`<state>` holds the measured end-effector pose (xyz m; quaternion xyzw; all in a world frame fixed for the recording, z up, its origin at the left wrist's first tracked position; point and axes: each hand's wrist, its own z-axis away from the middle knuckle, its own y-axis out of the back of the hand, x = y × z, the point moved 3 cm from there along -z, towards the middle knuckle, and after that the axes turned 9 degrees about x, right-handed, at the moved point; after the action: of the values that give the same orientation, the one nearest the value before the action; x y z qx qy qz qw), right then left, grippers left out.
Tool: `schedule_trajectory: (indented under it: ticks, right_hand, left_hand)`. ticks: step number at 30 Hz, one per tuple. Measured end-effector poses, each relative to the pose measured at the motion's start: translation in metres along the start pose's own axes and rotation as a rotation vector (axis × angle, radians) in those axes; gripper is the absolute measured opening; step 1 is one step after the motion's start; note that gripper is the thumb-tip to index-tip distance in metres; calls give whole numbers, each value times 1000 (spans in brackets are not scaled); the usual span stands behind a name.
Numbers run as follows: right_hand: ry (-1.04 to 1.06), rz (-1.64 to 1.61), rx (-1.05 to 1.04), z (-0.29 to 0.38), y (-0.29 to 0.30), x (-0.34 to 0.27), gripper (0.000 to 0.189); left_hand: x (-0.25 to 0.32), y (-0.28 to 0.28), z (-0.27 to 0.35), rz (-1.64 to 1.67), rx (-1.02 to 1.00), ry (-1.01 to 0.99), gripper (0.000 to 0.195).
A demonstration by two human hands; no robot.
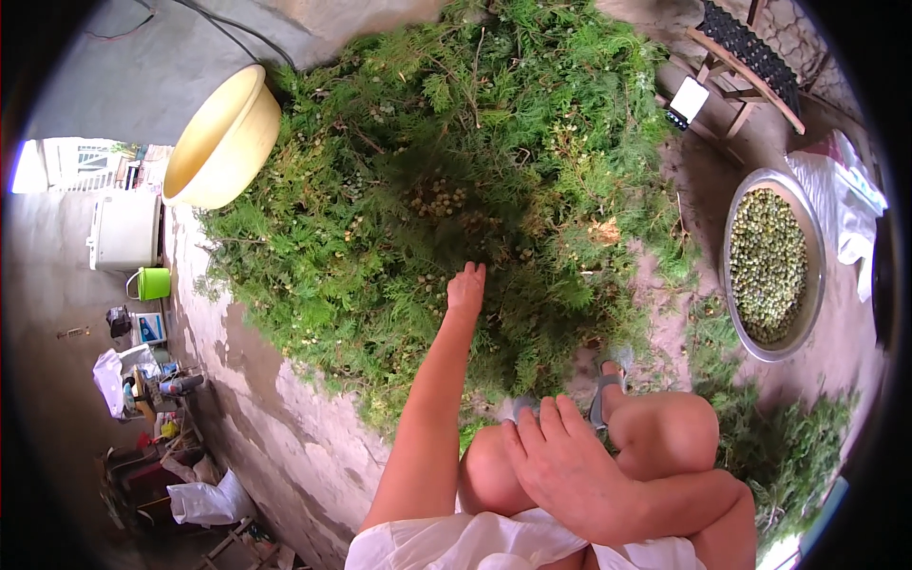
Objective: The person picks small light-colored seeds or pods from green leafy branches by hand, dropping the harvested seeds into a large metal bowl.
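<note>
A large heap of cut evergreen branches (pixel 356 235), scale-leaved like arborvitae, spreads over the floor before me. My left hand (pixel 467 291) reaches into its near middle, fingertips down among the shaded foliage; whether they grip a sprig is hidden. Just beyond the fingers, a cluster of small round cones (pixel 438 199) shows in the shadow. My right hand (pixel 563 456) lies palm down by my bent knee (pixel 491 467), holding nothing, its fingers slightly apart. To the right stands a metal basin (pixel 727 285) filled with small green cones (pixel 769 263).
A yellow plastic tub (pixel 221 142) leans at the heap's far left edge. At the upper right are a wooden chair (pixel 748 78) and a white tablet-like object (pixel 689 100). Loose sprigs (pixel 776 442) lie by my right side. A green bucket (pixel 153 283) stands by the left wall.
</note>
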<state>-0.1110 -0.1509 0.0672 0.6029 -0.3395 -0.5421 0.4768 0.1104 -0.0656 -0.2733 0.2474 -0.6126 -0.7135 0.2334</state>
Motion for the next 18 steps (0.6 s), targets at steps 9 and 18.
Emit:
schedule_trajectory:
  ticks: [9, 18]
  right_hand:
    - [-43, 73, 92, 6, -2, 3, 28]
    - [-172, -94, 489, 16, 1, 62, 28]
  left_hand:
    - [-44, 153, -9, 14, 371, -24, 10]
    - [-10, 331, 36, 734, 608, 372, 25]
